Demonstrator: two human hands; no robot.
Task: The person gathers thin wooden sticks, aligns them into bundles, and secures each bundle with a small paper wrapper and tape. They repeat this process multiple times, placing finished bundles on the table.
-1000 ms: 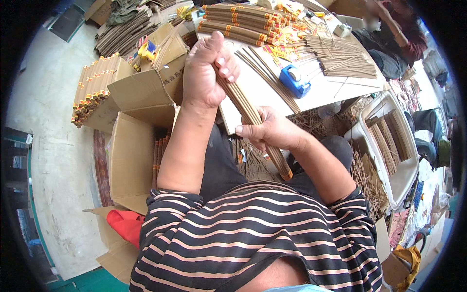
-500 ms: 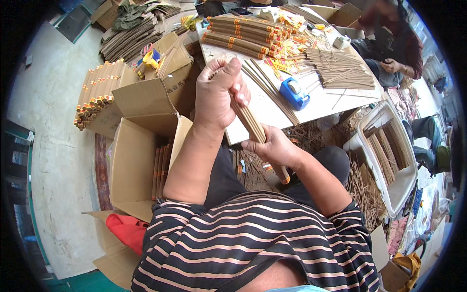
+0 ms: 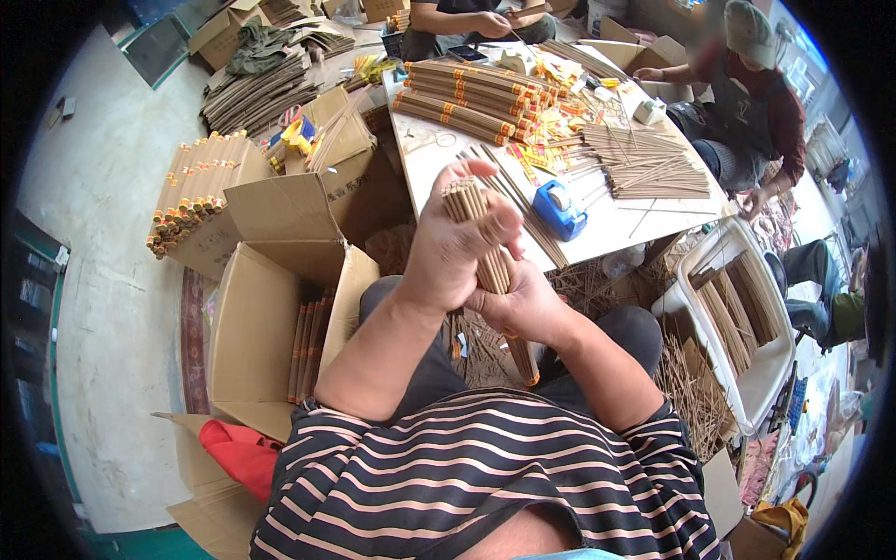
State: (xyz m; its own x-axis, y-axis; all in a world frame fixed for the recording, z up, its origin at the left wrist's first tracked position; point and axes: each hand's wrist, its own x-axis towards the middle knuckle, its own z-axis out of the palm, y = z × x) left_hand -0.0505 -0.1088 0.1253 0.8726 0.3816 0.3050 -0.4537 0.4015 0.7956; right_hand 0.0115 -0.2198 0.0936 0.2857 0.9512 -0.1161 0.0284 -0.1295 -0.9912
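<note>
A bundle of brown incense sticks point(image 3: 493, 270) slants upward in front of my body. Around its upper part, just below the exposed stick ends, my left hand point(image 3: 455, 241) is closed. My right hand point(image 3: 525, 303) grips the bundle lower down, its thumb lying across the sticks. The lower end carries an orange band and hangs above my lap. Just beyond my hands, a few loose incense sticks point(image 3: 527, 219) lie along the white table point(image 3: 644, 222), beside a blue tape dispenser point(image 3: 560, 211).
Banded incense bundles point(image 3: 467, 98) and a pile of loose sticks point(image 3: 653, 163) cover the table. An open cardboard box point(image 3: 271, 345) stands at my left, a white plastic bin point(image 3: 747, 392) with sticks at my right. Two people sit across the table.
The bundle has tipped so its upper end faces me, and my left hand has moved down and right, closer to the right hand. A person's arm at the right has lowered toward the bin.
</note>
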